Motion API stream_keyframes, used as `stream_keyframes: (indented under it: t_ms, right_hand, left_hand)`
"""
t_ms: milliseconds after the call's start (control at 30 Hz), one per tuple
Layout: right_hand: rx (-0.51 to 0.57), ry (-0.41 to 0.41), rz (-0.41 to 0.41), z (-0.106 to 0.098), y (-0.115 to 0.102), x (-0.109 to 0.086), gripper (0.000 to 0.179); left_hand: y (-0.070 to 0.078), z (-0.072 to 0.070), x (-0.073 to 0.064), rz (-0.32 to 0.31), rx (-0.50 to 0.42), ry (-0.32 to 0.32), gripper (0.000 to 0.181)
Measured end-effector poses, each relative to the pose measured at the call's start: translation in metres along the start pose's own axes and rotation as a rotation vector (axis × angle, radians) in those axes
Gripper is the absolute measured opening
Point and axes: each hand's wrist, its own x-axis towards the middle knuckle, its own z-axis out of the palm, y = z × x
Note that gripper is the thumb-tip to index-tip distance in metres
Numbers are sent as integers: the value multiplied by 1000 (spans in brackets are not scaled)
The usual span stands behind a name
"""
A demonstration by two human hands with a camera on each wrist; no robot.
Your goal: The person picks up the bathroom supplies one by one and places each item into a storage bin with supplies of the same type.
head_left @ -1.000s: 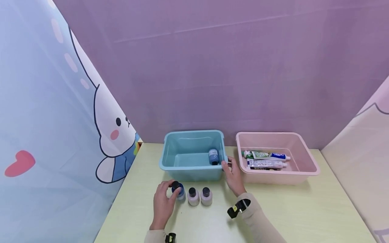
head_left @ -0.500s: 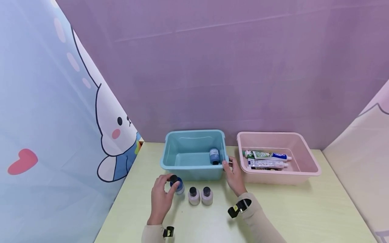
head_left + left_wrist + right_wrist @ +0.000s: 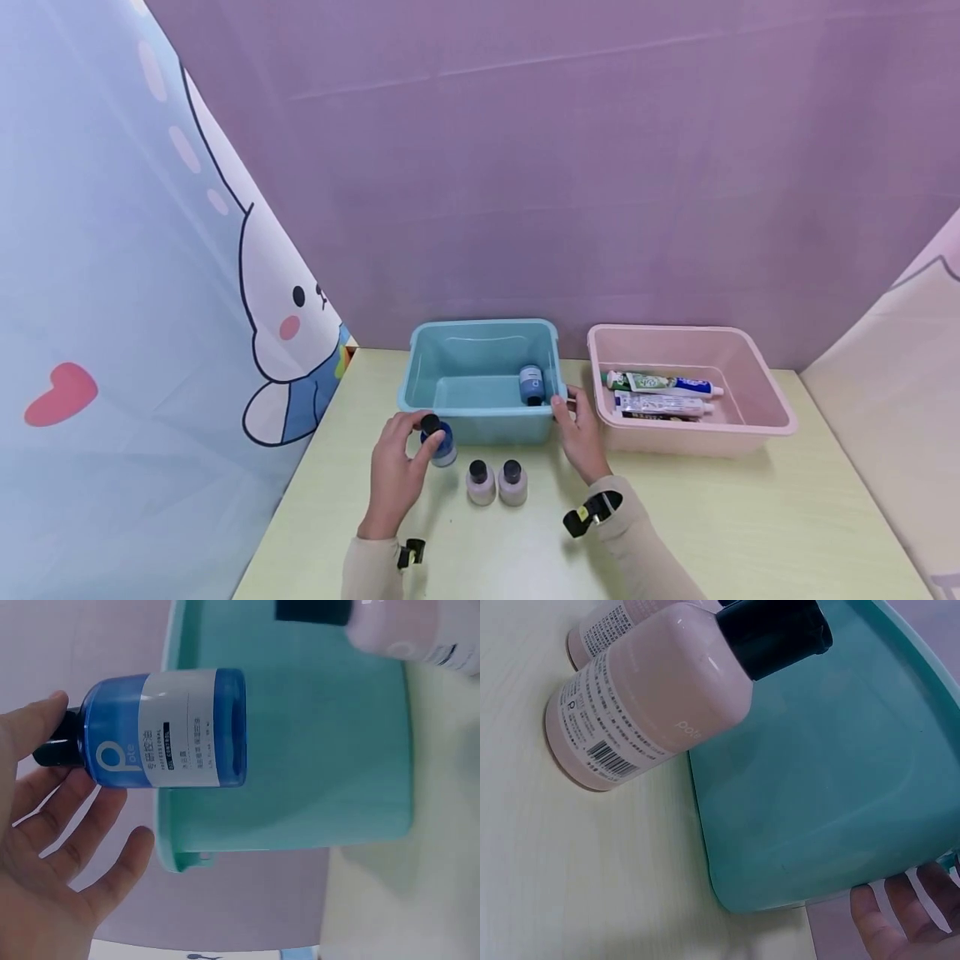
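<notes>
My left hand [image 3: 393, 473] pinches a blue bottle [image 3: 187, 727] by its black cap, thumb on one side and fingers on the other. The bottle hangs upright off the table, in front of the left part of a teal plastic bin [image 3: 487, 428]. At that bin's front right corner, my right hand [image 3: 582, 437] grips the rim, its thumb in front and fingers along the side. Inside the bin a second blue bottle [image 3: 531, 383] lies on its side. Two pale pink bottles [image 3: 481, 489] with black caps stand together before the bin, the nearer one large in the right wrist view.
To the right of the teal bin stands a pink bin [image 3: 697, 440] with several toothpaste tubes [image 3: 660, 405] in it. Behind both bins a purple cloth [image 3: 495, 167] hangs at the back edge of the pale table [image 3: 712, 517]. A printed blue cloth [image 3: 135, 292] borders the left.
My left hand has lifted the blue bottle off the table and carried it forward, towards the teal bin. The right hand has kept its grip on the bin's corner.
</notes>
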Motion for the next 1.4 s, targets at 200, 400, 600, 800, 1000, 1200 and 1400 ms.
stream_keyframes:
  t_ms: [200, 400, 600, 800, 1000, 1200, 1400]
  right_hand:
    - [1, 1, -3, 0, 0, 0, 57]
    - [-1, 7, -2, 0, -2, 1, 54]
    - [-10, 10, 5, 2, -4, 2, 50]
    - [-55, 35, -16, 4, -6, 4, 43]
    - [-89, 61, -18, 5, -7, 6, 38]
    - [-116, 73, -14, 5, -8, 7, 35]
    - [-125, 69, -7, 4, -10, 7, 34]
  left_hand:
    - [7, -5, 10, 22, 43, -52, 34]
    - [13, -7, 15, 48, 66, -72, 37]
    - [21, -11, 20, 73, 63, -68, 38]
    - [27, -14, 26, 92, 54, -51, 38]
    - [29, -17, 32, 94, 20, -45, 38]
    - [30, -25, 40, 73, -1, -34, 36]
    - [29, -28, 51, 40, 11, -46, 39]
